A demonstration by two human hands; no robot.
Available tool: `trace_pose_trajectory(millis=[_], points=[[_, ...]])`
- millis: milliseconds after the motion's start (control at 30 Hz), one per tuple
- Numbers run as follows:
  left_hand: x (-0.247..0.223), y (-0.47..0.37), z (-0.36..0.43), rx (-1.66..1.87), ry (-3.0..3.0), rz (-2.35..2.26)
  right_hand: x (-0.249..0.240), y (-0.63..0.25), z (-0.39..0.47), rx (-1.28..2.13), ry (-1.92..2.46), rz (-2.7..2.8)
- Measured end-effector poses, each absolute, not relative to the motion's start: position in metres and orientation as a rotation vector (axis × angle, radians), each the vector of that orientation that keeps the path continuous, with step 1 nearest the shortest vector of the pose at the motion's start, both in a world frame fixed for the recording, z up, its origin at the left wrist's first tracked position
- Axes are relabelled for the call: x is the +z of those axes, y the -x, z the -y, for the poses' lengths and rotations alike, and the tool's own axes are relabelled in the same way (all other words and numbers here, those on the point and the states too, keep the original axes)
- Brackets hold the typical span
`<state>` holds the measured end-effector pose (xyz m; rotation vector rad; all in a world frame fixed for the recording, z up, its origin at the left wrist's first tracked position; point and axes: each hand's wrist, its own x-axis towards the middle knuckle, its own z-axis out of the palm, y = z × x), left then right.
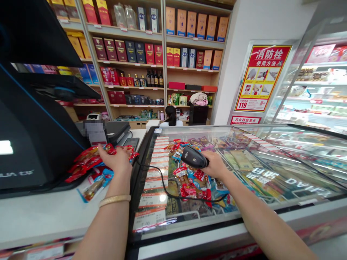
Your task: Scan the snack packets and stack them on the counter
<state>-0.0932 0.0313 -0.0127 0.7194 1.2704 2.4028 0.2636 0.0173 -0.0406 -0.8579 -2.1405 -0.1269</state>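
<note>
My right hand (214, 164) is wrapped round a black handheld scanner (193, 157), held over the glass-topped freezer (179, 213). Its black cable loops across the glass. Beneath and beside the scanner lie several red and blue snack packets (193, 182). At the left, my left hand (116, 160) is at a pile of red packets (90, 159) on the white counter; its thumb is spread from the fingers, whose tips are partly hidden. Below that pile sits a blue and clear packet (96, 186), close to my left wrist with its bracelet.
A black checkout machine (35, 144) stands at the left of the counter (40, 216). Behind it are a black device (116, 130) and shelves of boxes and bottles (130, 50). A person (171, 117) is low behind the freezer. A refrigerated display (320, 83) is at the right.
</note>
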Motion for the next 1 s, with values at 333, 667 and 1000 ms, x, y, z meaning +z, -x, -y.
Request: trace_pose_trajectory(millis=[333,667,1000], points=[[-0.018,0.025,-0.019,1.537,-1.649,-1.544,-0.039,-0.266,-0.022,-0.089,0.957,2.021],[-0.047,-0.008,-0.011,0.681,-1.906,-1.488,-0.036,-0.265,-0.02,-0.126,0.964,2.045],[-0.015,0.005,0.001,1.003,-1.263,-1.206,-0.041,-0.265,-0.023,-0.132,0.963,2.06]])
